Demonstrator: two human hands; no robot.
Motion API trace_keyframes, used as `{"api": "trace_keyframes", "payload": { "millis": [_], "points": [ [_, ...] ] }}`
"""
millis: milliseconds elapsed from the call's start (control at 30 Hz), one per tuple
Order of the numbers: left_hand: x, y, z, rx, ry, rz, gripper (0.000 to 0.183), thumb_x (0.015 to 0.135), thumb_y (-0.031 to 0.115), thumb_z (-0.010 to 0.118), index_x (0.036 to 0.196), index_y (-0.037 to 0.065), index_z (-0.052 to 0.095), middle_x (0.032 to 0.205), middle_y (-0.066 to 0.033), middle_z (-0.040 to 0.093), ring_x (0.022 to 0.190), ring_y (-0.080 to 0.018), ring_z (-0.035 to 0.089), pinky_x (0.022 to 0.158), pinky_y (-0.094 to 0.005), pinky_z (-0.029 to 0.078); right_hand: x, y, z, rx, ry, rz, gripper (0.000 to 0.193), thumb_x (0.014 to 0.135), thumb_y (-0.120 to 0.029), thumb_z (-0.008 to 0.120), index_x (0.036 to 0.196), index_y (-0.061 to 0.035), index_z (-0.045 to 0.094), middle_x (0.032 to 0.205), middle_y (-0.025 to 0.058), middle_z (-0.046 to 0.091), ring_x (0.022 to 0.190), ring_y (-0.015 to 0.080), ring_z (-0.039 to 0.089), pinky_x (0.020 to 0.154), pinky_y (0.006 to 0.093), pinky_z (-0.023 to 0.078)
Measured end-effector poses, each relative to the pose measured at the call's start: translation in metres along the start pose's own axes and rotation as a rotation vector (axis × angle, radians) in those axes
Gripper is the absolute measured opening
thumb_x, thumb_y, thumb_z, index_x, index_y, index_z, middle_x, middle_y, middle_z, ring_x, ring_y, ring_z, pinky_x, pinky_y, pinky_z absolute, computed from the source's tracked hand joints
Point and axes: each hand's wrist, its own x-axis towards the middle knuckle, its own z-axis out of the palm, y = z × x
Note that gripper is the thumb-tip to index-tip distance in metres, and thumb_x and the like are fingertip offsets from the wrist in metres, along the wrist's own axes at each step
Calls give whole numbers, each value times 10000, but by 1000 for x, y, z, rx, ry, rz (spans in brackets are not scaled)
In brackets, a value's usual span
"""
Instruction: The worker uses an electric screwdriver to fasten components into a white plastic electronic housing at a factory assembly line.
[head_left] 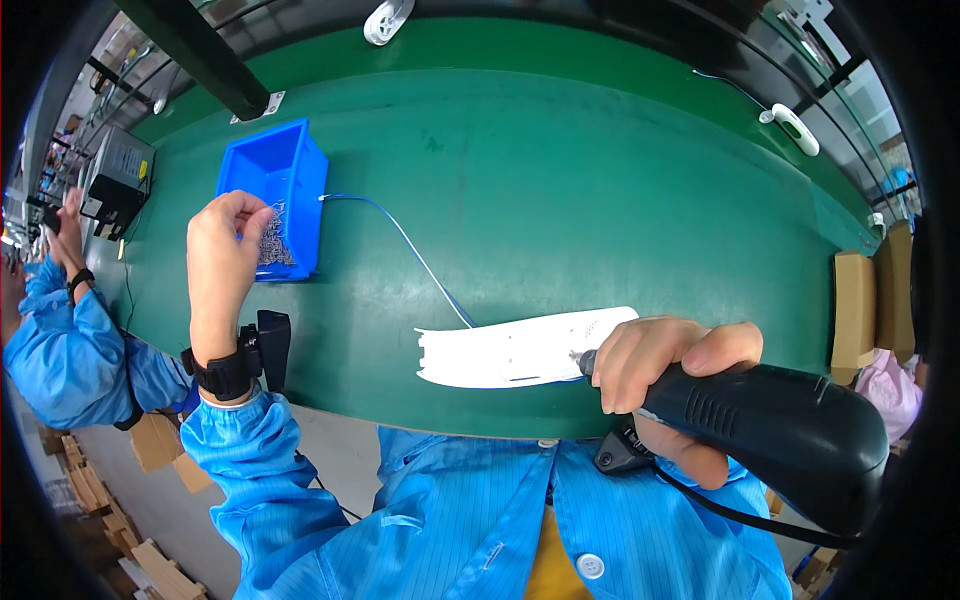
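Observation:
My left hand (222, 250) hangs over a blue plastic bin (307, 210), thumb and forefinger pinched together. Whatever may be between those fingertips is too small to make out. Many small metal screws (275, 248) lie in the bin's near part. A black electric screwdriver (790, 430) is gripped in my right hand (655, 370), pointing left. Its tip meets or hovers just over the right end of a long white plastic housing (490, 352); which of the two I cannot tell. The housing lies flat near the table's front edge.
A thin blue-white cable (405, 238) runs from the bin to the housing. At the left sit a grey-black box device (120, 180) and a co-worker's blue sleeve (70, 350). Cardboard (853, 310) stands at the right edge. A green post (195, 55) rises at the back left.

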Motion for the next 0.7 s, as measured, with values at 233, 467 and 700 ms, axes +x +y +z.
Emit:
{"api": "trace_keyframes", "payload": {
  "millis": [233, 467, 700],
  "points": [
    [-31, 84, -3, -333, 102, 278, 41, 762, -4, 574, 752, 35, 568, 707, -22, 543, 599, -98, 488, 496, -212, 338, -3, 7, -10, 38, 199, 83, 710, 783, -580, 566, 1173, -51, 297, 700, 106, 553, 517, 189, 552, 500, 301, 454],
    [-84, 166, 51, -677, -282, 512, 166, 619, -7, 703, 761, 28, 626, 747, -69, 561, 672, -234, 572, 575, -331, 472, 25, -23, -5, 184, 279, 66, 670, 830, -551, 523, 1216, -64, 274, 683, 98, 550, 516, 194, 552, 515, 315, 464],
    [-83, 169, 61, -660, -257, 567, 174, 596, -12, 702, 748, 35, 632, 747, -45, 564, 663, -217, 567, 558, -321, 451, 15, -16, -14, 210, 227, 60, 639, 820, -542, 547, 1170, -76, 285, 708, 127, 551, 552, 227, 579, 552, 348, 489]
  ]
}}
